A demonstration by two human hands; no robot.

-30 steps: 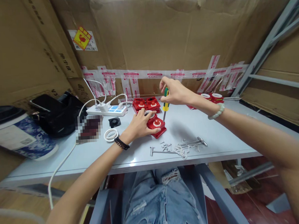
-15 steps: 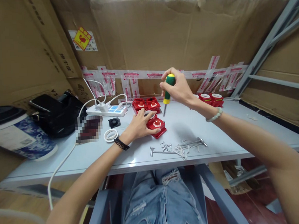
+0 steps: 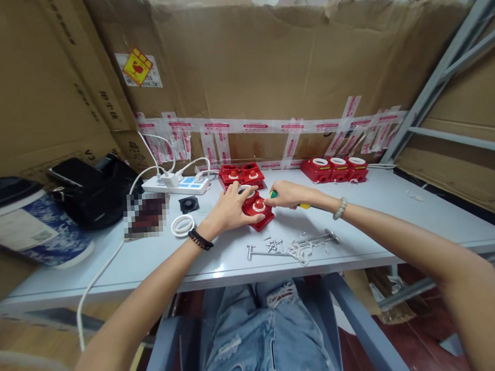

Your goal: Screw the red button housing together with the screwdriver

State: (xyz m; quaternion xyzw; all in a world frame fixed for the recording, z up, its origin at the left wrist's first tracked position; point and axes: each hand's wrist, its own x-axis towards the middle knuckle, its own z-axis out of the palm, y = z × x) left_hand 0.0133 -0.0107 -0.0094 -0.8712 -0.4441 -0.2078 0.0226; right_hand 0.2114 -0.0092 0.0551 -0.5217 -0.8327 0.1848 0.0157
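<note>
My left hand is closed around a red plastic housing on the table, thumb along its near side. A red knob ringed in white sits on this part, and a white-topped round section shows partly under my fingers. Just right of the housing, my right hand grips a screwdriver with a green and yellow handle, held low and tilted over. Its shaft cannot be seen. My right fingertips are at the housing's right edge; whether they touch it is unclear. Loose screws lie in front.
Two T-shaped metal rods and white string lie near the front edge. Behind are more red housings, with white-topped ones at right. White rings, a small black fan and a power strip are left.
My right hand has come down from above to beside the housing, and the screwdriver has tipped from upright to nearly flat. My left hand keeps its hold on the housing.
</note>
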